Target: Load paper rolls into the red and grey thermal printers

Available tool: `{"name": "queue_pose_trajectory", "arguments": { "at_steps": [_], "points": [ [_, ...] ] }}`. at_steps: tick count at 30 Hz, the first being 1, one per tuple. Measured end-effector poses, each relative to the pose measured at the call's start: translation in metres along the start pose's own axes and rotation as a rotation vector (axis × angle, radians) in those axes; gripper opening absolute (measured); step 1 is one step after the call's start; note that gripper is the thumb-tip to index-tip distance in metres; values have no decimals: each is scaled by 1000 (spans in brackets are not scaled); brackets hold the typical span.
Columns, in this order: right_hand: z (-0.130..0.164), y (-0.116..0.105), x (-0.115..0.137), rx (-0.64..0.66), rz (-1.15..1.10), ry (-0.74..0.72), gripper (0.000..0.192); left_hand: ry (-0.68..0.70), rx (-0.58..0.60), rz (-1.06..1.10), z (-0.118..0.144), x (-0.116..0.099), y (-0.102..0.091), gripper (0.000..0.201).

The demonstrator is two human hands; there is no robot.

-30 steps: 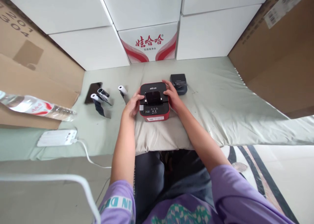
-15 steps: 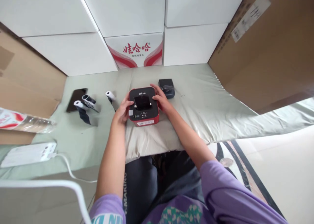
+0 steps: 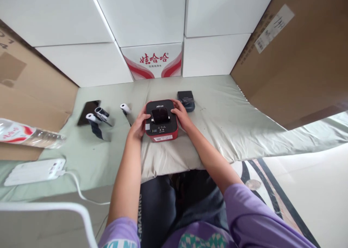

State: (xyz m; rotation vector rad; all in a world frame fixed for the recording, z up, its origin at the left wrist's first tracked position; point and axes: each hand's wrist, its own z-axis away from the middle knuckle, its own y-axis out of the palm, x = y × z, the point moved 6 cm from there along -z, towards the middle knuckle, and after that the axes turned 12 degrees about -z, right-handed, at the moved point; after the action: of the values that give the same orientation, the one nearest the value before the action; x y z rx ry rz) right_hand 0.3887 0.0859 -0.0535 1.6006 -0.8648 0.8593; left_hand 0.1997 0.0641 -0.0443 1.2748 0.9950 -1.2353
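A small red-and-black desktop printer [image 3: 161, 126] rests on the cloth-covered surface in front of me, with a dark strip [image 3: 160, 115] standing at the slot in its top. My left hand [image 3: 139, 124] grips its left side, thumb on the top edge. On the opposite side, my right hand [image 3: 181, 114] holds it the same way, thumb on top and fingers around the far right corner. Just behind my right hand sits a small black device [image 3: 186, 100]. A little paper roll [image 3: 124, 108] with a dark tail lies left of the printer.
Further left are two more rolls [image 3: 95, 122] beside a black phone [image 3: 88, 112]. A white power bank [image 3: 35, 172] with a cable and a plastic-wrapped bottle [image 3: 29, 133] lie at the left. White boxes [image 3: 154, 61] line the back; a large brown carton [image 3: 293, 66] stands right.
The whole view has shifted slightly, so things sit a little lower and further right. Both hands stay on the printer; my right fingers now lie closer around its far corner.
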Motion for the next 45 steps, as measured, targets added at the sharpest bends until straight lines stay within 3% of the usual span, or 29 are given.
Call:
{"name": "queue_pose_trajectory", "arguments": {
  "at_steps": [13, 23, 33, 37, 41, 45],
  "points": [
    [8, -10, 21, -198, 21, -124, 23, 11, -21, 82, -4, 6, -3, 67],
    [10, -12, 27, -246, 277, -78, 21, 30, -16, 68, -5, 6, -2, 69],
    [10, -13, 25, -281, 318, -30, 17, 36, -36, 59, -7, 3, -2, 71],
    [22, -12, 31, -232, 391, 49, 16, 50, -139, 5, -1, 2, -7, 64],
    [66, -8, 35, -61, 386, 100, 32, 2, -279, -53, 35, 14, -6, 51],
    [105, 9, 29, 187, 392, -10, 89, 22, -201, 81, 63, 23, 12, 48]
  ]
}}
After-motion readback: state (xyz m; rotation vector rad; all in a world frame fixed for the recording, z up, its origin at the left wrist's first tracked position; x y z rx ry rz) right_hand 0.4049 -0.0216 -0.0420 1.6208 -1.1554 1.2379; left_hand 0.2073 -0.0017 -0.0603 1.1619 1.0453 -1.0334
